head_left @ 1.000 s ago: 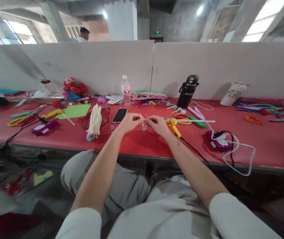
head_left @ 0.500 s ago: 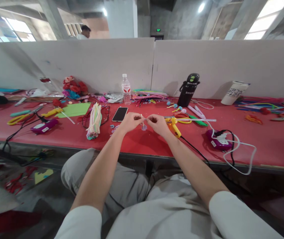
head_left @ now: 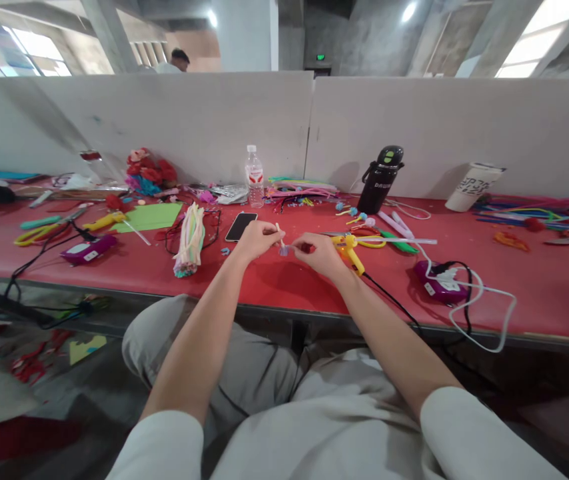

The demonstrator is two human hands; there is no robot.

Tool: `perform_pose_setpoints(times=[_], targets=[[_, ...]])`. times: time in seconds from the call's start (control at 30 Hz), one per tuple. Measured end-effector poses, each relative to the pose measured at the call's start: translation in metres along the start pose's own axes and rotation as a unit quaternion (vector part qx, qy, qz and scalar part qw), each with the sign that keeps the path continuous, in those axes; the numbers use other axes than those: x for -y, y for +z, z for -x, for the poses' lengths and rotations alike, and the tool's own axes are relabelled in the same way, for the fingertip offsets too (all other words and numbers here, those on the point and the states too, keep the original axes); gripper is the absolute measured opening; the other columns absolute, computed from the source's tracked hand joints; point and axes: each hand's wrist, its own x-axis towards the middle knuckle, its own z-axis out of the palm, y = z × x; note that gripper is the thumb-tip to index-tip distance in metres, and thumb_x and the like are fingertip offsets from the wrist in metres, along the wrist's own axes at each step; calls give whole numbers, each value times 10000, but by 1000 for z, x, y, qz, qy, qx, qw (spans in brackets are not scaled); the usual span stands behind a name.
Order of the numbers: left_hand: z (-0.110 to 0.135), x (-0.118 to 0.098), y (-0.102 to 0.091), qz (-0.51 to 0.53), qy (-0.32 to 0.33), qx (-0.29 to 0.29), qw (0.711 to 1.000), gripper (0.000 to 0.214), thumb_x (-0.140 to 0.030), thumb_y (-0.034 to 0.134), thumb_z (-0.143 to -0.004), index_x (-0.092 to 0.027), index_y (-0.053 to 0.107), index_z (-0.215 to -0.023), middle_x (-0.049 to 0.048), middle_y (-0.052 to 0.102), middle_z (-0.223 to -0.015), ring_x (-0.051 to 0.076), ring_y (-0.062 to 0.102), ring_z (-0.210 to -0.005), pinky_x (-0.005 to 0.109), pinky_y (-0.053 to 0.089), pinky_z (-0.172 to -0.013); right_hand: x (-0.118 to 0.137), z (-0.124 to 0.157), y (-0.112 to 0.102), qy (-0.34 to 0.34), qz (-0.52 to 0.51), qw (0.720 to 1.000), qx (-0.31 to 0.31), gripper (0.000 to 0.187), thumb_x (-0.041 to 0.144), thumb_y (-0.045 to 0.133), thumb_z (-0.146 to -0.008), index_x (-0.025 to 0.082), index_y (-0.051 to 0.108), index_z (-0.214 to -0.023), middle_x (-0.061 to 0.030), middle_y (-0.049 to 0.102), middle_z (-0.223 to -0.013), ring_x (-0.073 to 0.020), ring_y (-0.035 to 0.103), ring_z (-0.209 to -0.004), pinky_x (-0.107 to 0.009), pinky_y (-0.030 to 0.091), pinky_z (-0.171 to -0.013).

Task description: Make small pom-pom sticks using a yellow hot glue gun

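My left hand (head_left: 259, 241) is closed in a pinch on a small pale stem with a lilac tuft (head_left: 283, 251) at its lower end, held just above the red table. My right hand (head_left: 318, 253) is at the right of the tuft, thumb and forefinger together at its edge. Whether a separate piece is between those fingers is too small to tell. Left of my hands lies a bundle of pale fuzzy stems (head_left: 190, 240) with coloured tips. A phone (head_left: 241, 227) is behind my left hand, and a yellow glue gun (head_left: 350, 251) is just right of my right hand.
A water bottle (head_left: 254, 177) and a black flask (head_left: 381, 180) stand along the white partition (head_left: 189, 127). A white cup (head_left: 472, 188) leans at the right. Purple power boxes (head_left: 439, 283) with trailing cables lie on both sides. Scissors and fuzzy stems are scattered about.
My hands have moved slightly apart. The lilac tuft has shifted a little left and down with my left hand, and my right fingers have moved from the stem's top to beside the tuft.
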Motion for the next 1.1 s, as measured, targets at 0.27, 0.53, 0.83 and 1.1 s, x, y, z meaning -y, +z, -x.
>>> perform_pose_setpoints(times=[0.27,0.53,0.83,1.1], targets=[[1,-2,-1,-2,-9,1,1000,312,-450,625,-790,-164,695,-687,61,704,-684,165,651,-642,260,483,-626,-2,-1,6,-32,54,998,16,129,214,569,-804,203,697,-800,-26,646,-746,-147,541,-654,-273,427,-659],[1,-2,0,28,-15,12,999,281,-412,622,-800,-161,698,-697,71,710,-690,173,667,-664,275,514,-651,-4,-2,7,-50,82,995,41,158,170,541,-808,214,693,-799,-39,642,-765,-166,549,-695,-289,435,-712],[2,-16,-5,54,14,-37,998,338,-469,652,-794,-142,701,-726,68,705,-696,184,674,-703,280,521,-692,-2,1,9,59,-49,996,-50,139,298,576,-819,198,671,-834,-46,683,-783,-171,608,-696,-310,493,-700],[5,-26,-3,92,51,-42,994,393,-530,670,-773,-138,708,-753,64,709,-733,183,669,-735,289,537,-730,-5,-7,18,293,-357,885,-63,265,399,710,-721,200,536,-722,-47,711,-700,-160,672,-632,-300,559,-642]])
